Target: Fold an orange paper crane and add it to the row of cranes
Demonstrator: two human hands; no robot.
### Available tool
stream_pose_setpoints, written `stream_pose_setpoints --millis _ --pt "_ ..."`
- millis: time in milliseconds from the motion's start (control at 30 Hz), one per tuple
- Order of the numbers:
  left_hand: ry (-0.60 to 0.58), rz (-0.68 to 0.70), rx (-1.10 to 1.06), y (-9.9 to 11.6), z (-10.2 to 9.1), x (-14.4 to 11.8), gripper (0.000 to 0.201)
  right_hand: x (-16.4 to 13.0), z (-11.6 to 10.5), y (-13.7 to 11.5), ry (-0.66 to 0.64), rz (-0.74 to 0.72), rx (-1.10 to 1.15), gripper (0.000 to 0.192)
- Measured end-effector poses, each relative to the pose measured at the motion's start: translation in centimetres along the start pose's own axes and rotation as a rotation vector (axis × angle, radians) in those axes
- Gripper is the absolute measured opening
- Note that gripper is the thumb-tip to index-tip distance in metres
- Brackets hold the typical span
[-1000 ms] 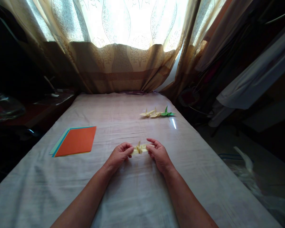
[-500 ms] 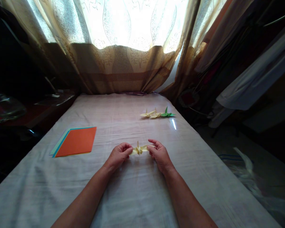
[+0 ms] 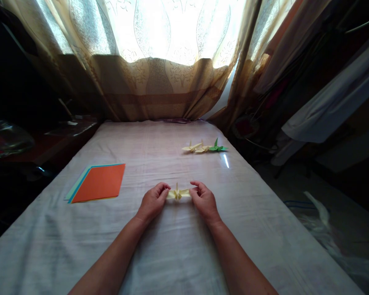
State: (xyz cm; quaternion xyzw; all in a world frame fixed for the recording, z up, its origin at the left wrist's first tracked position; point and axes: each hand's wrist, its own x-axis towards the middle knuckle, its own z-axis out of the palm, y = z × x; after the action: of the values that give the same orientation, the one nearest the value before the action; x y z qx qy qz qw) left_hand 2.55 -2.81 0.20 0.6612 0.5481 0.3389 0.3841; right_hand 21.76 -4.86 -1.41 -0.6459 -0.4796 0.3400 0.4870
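Note:
A small pale yellow folded paper crane (image 3: 178, 193) sits low over the cloth-covered table (image 3: 160, 250), held between both my hands. My left hand (image 3: 152, 201) pinches its left wing tip. My right hand (image 3: 203, 200) pinches the right wing tip. The crane's pointed middle stands up between my fingers. Both forearms reach in from the bottom of the view.
A stack of coloured paper sheets (image 3: 98, 182), orange on top, lies to the left. Two finished yellow cranes (image 3: 196, 147) and a green crane (image 3: 217, 146) rest farther back on the right. Curtains (image 3: 160, 82) hang behind; the table drops off at both sides.
Both hands have slid slightly forward and closer together, and the crane's wings look pulled flatter. My right fingers have curled more onto the wing.

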Motion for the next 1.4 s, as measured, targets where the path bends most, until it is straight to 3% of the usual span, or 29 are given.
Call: stream_pose_setpoints --millis 167,333,633,800,867,1033,1400 --pt "0.028 0.101 0.288 0.1 -0.1 -0.1 0.012 -0.2 -0.3 -0.2 0.031 -0.073 -0.218 0.031" --pt "0.019 0.192 0.445 -0.1 0.3 0.0 0.013 -0.3 -0.2 -0.2 0.044 -0.148 -0.369 0.028" --pt "0.027 0.226 0.476 -0.2 0.1 0.2 0.018 -0.4 -0.3 0.2 0.079 -0.319 -0.414 0.025" --pt "0.003 0.197 0.473 0.5 -0.1 0.3 0.017 -0.9 0.1 0.0 0.125 -0.508 -0.467 0.023" --pt "-0.012 0.179 0.480 0.8 -0.1 0.3 0.018 -0.9 0.3 -0.2 0.103 -0.475 -0.520 0.022" --pt "-0.064 0.131 0.459 1.3 -0.1 0.8 0.016 -0.2 0.4 -1.0 -0.074 -0.238 -0.525 0.020" --pt "-0.124 0.055 0.341 1.1 -0.4 1.6 0.018 1.0 -0.3 -1.4 -0.132 -0.159 -0.476 0.018"
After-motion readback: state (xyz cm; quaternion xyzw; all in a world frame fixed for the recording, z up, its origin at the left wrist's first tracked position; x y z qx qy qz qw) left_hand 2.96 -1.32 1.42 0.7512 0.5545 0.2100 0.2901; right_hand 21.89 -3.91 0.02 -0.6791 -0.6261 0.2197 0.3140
